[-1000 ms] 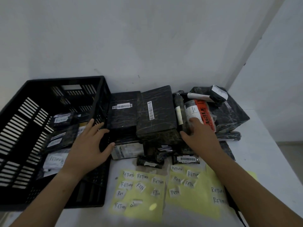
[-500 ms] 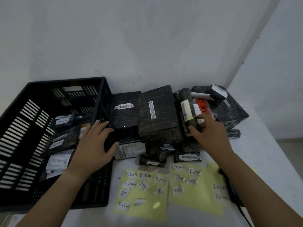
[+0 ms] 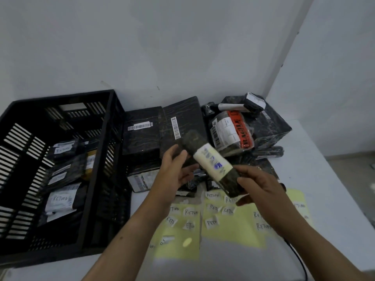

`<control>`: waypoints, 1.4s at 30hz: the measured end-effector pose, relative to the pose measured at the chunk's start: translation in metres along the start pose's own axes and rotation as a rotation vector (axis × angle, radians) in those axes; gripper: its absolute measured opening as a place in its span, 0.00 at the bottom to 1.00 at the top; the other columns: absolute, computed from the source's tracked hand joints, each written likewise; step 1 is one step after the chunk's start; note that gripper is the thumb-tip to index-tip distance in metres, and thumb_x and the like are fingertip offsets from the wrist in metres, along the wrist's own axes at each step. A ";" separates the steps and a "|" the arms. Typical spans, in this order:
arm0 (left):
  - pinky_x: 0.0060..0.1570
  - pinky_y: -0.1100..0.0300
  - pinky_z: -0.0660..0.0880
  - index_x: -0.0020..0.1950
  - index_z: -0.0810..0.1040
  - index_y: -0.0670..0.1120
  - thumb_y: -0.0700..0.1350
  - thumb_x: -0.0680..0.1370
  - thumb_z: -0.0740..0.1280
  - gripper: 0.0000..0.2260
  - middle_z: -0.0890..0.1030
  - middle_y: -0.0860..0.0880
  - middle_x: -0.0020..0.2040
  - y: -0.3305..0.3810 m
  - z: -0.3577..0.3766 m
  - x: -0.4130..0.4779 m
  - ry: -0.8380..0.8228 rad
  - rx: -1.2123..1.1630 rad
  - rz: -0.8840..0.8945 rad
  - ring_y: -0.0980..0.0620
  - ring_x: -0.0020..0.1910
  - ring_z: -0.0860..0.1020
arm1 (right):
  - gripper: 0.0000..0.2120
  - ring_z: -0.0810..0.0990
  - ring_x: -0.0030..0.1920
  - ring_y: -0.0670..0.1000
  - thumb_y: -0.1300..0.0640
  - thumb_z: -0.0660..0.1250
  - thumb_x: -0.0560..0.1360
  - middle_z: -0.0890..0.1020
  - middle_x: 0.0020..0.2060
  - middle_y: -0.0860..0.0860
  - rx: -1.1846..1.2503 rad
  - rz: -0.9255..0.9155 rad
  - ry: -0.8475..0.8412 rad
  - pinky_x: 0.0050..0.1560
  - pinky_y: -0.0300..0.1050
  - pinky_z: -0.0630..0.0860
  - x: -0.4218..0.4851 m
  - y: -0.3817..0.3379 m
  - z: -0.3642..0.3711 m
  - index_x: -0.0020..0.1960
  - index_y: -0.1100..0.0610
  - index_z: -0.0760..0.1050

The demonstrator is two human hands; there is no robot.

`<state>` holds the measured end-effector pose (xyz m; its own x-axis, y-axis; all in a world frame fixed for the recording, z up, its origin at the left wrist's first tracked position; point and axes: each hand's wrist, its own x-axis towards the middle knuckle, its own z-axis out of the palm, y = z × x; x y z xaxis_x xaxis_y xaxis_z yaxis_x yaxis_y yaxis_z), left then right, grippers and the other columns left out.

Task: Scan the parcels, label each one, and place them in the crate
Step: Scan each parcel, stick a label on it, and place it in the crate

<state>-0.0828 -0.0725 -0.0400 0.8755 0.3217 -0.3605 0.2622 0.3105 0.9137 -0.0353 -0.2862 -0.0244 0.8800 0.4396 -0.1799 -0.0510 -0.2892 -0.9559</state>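
Note:
My right hand (image 3: 261,187) grips the near end of a long black-wrapped parcel (image 3: 211,163) with a pale label band, held tilted above the table. My left hand (image 3: 174,171) is just left of the parcel, fingers spread and relaxed, near its far end; contact is unclear. The black slotted crate (image 3: 101,179) stands on the left and holds several black parcels with white "RETURN" labels (image 3: 59,199). Two yellow backing sheets (image 3: 233,226) with handwritten "RETURN" stickers lie on the table below my hands.
Several black-wrapped parcels (image 3: 142,130) are piled against the wall behind my hands, one with an orange FRAGILE tape (image 3: 243,132). A black cable (image 3: 298,258) runs along the table at the lower right. The white wall closes the back.
My right hand has lifted the long parcel out of the pile and brought it toward me. My left hand has left the crate rim and moved right, up to the parcel.

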 end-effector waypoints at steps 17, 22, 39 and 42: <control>0.45 0.53 0.76 0.62 0.78 0.50 0.71 0.70 0.61 0.31 0.87 0.45 0.53 -0.073 0.009 -0.022 -0.007 -0.077 -0.545 0.45 0.49 0.87 | 0.17 0.76 0.52 0.42 0.60 0.73 0.71 0.75 0.52 0.40 -0.612 -0.323 -0.079 0.52 0.34 0.73 -0.014 0.088 -0.021 0.56 0.48 0.77; 0.39 0.57 0.75 0.69 0.76 0.46 0.54 0.81 0.63 0.19 0.87 0.43 0.53 -0.077 0.013 -0.025 0.002 -0.135 -0.506 0.49 0.43 0.86 | 0.17 0.76 0.56 0.50 0.66 0.76 0.66 0.76 0.54 0.50 -0.750 -0.608 0.049 0.59 0.35 0.69 -0.008 0.096 -0.033 0.54 0.56 0.80; 0.39 0.56 0.71 0.57 0.76 0.48 0.50 0.84 0.60 0.08 0.85 0.50 0.45 -0.086 -0.006 -0.019 0.282 -0.226 -0.230 0.51 0.39 0.83 | 0.34 0.80 0.42 0.58 0.48 0.74 0.71 0.80 0.48 0.56 -0.625 0.548 0.184 0.42 0.53 0.79 0.041 0.262 -0.084 0.70 0.59 0.62; 0.39 0.56 0.69 0.53 0.76 0.50 0.52 0.85 0.59 0.09 0.85 0.51 0.44 -0.086 -0.009 -0.021 0.301 -0.228 -0.216 0.50 0.40 0.82 | 0.30 0.79 0.38 0.56 0.51 0.72 0.73 0.79 0.44 0.54 -0.588 0.524 0.221 0.35 0.47 0.74 0.036 0.260 -0.083 0.70 0.57 0.64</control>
<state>-0.1271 -0.0977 -0.1130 0.6443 0.4638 -0.6081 0.3005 0.5777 0.7590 0.0227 -0.4159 -0.2598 0.8869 -0.0366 -0.4606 -0.2796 -0.8362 -0.4719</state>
